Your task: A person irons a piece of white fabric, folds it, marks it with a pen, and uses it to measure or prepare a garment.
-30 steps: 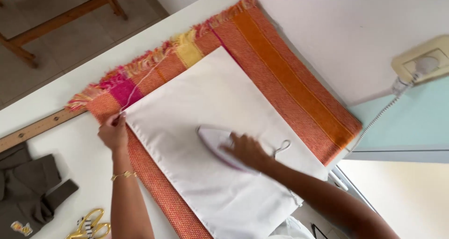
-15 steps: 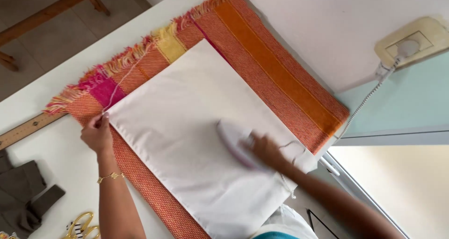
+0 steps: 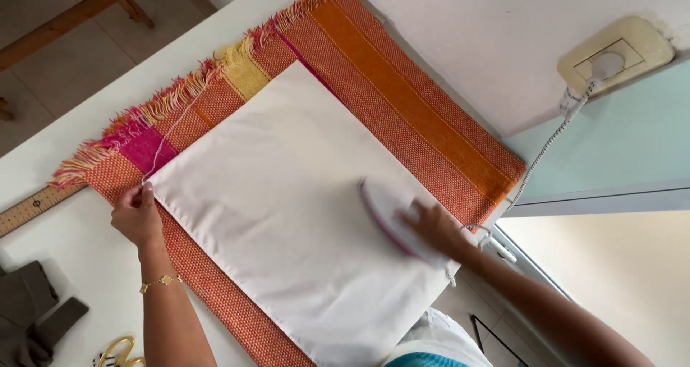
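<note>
1. Nearest the camera, in the lower right of the frame, the right hand (image 3: 431, 227) was closed around the handle of a white iron (image 3: 392, 216) with a pink edge. The iron sat flat on the white cloth (image 3: 280, 216) near its right edge. Judged from this, the grip looked best kept firm but level, so that the soleplate pressed evenly and did not dig in with its tip.

2. At the lower left, the left hand (image 3: 136, 216) had its fingers curled, pinching the cloth's left corner against the woven mat (image 3: 402, 101). That corner hold seemed the key to a good pass: it kept the cloth taut against the pull of the iron, and the fingers stayed well apart from the hot plate.

3. The cloth lay in the middle of the frame, set at a slant on the orange, pink and yellow fringed mat, which served as padding over the white table (image 3: 72, 266). Strokes kept within the mat's bounds would likely spare the table.

4. Farther off, in the upper right, the iron's cord (image 3: 543, 151) ran to a wall socket (image 3: 618, 51). It looked wise to keep it off the cloth.

5. At the left edge lay a wooden ruler (image 3: 36, 205), grey fabric (image 3: 36, 309) and, partly cut off, yellow-handled scissors (image 3: 115, 352).
</note>
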